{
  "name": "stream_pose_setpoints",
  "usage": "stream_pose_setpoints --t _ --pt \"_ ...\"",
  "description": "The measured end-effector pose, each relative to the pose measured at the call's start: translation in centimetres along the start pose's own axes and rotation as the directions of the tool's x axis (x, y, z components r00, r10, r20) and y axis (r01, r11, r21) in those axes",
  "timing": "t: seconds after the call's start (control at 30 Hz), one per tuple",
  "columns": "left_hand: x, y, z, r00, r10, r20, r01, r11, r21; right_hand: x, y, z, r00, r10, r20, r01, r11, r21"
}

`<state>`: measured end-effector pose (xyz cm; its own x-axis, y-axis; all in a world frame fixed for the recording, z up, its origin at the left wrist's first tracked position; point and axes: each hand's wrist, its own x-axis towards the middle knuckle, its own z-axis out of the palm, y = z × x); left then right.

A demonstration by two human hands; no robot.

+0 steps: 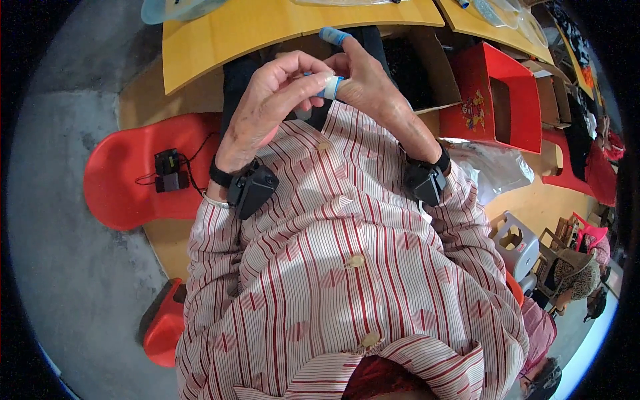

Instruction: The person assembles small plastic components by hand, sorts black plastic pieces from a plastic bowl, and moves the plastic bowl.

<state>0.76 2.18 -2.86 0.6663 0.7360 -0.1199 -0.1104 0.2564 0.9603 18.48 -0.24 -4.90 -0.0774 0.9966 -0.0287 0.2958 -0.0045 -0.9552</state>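
My left hand [270, 97] and my right hand [370, 83] meet in front of my lap, below the table edge. Between them is a small white band with blue edges [330, 87], pinched by the left thumb and fingers against the right hand. Whether it wraps a right finger or is a loose piece, I cannot tell. A blue wrap [334, 36] covers the tip of one right digit, which points up and left. Most right fingers are hidden behind the left hand. A small pale rounded thing [303, 114] shows just under the left fingers, too unclear to name.
Ahead is a yellow wooden table [233, 33] with a clear blue-tinted tray [177, 9]. At right stand a cardboard box [437, 63], a red box [493, 93] and a grey stool [519, 247]. A red chair [127, 173] at left bears a black cabled device [171, 171].
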Motion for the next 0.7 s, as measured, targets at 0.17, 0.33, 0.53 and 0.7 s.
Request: stream_pose_setpoints --t 0.17,0.33,0.53,0.7 --pt "0.1 0.3 0.9 0.996 0.084 0.024 -0.088 0.978 0.187 0.1 -0.2 0.0 0.982 -0.17 -0.085 0.151 0.969 -0.196" --pt "-0.3 0.4 0.4 1.0 0.016 0.024 -0.021 0.972 0.234 -0.1 -0.4 0.0 0.979 -0.19 -0.075 0.156 0.932 -0.326" --pt "-0.2 0.1 0.4 0.995 0.085 0.045 -0.093 0.97 0.226 0.2 1.0 0.5 0.997 -0.037 0.066 0.032 0.996 0.08" --pt "-0.2 0.1 0.6 0.993 0.108 0.051 -0.117 0.968 0.22 -0.7 -0.3 0.5 0.972 0.12 0.204 -0.193 0.9 0.391"
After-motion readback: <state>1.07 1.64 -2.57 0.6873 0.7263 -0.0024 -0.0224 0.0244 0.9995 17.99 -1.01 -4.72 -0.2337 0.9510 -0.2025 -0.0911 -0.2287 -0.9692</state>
